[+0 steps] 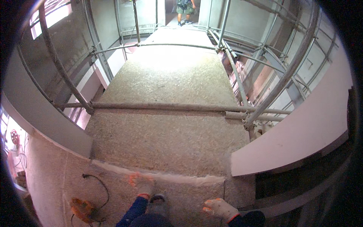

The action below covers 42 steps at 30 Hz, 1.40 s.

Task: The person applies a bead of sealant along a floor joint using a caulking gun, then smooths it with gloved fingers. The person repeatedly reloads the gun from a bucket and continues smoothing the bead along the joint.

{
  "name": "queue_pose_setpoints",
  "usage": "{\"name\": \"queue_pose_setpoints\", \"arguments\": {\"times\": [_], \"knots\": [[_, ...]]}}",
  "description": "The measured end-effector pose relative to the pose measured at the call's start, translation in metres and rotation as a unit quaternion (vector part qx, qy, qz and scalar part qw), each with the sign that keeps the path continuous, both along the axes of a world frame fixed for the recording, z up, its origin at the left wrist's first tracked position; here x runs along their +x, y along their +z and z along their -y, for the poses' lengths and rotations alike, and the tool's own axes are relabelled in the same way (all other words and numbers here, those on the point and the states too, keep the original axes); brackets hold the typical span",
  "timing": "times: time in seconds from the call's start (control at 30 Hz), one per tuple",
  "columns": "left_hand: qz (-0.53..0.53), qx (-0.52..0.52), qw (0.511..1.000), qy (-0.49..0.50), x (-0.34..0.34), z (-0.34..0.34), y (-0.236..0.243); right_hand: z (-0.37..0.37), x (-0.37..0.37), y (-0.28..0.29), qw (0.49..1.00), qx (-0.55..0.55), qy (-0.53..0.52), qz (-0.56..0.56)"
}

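My left hand (pixel 142 184) wears a pale work glove with orange fingertips. It reaches forward over the rough floor, near a whitish strip (pixel 162 177) that crosses it; the fingers look spread and somewhat blurred, and nothing shows in them. Further right, my right hand (pixel 222 209), in a matching glove, hovers with loosely bent fingers apart and no object visible between them. Left of my left arm, an orange hand-held power tool (pixel 81 209) lies on the floor with its black cord (pixel 108 191) looped beside it. A grey sandal (pixel 157 204) shows just below my left hand.
Scaffold pipes cross ahead, one low horizontal pipe (pixel 162 107) lying over the rough panel (pixel 170 85). Pale curved boards flank me, including the right board (pixel 295 136). A dark gap (pixel 281 185) lies under it. Another person (pixel 184 12) stands in the far doorway.
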State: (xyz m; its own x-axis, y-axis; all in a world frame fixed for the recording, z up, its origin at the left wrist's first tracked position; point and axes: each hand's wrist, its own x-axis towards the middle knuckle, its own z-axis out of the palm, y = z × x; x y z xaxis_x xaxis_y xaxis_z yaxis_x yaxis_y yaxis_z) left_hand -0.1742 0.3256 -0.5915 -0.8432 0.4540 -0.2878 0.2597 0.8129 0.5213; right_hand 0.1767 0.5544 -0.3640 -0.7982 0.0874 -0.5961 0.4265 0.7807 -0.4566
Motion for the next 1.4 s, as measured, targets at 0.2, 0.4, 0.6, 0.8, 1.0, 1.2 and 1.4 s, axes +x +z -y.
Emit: {"name": "queue_pose_setpoints", "arguments": {"times": [0.2,0.4,0.6,0.8,1.0,1.2,1.4], "knots": [[-0.158,-0.028,0.923,-0.349,0.129,-0.079,0.075,0.010,-0.019,-0.006,0.998,-0.024,0.016,-0.063],[-0.198,-0.180,0.954,-0.133,0.053,-0.045,0.070,0.001,-0.015,-0.021,0.991,0.006,0.095,-0.094],[-0.181,-0.173,0.961,-0.116,0.073,-0.032,0.054,0.012,-0.048,-0.040,0.995,0.036,0.057,-0.068],[-0.200,0.061,0.909,-0.360,0.106,-0.066,0.096,0.003,-0.100,-0.072,0.911,0.201,0.042,-0.357],[-0.085,0.189,0.978,-0.004,0.006,0.043,0.083,0.042,-0.220,-0.097,0.979,0.089,0.052,-0.174],[-0.219,0.037,0.973,-0.055,-0.012,0.125,0.054,0.128,-0.286,-0.154,0.930,0.086,0.036,-0.355],[-0.304,-0.057,0.944,-0.117,-0.025,0.107,0.058,0.037,-0.162,-0.152,0.967,0.150,-0.053,-0.197]]}}
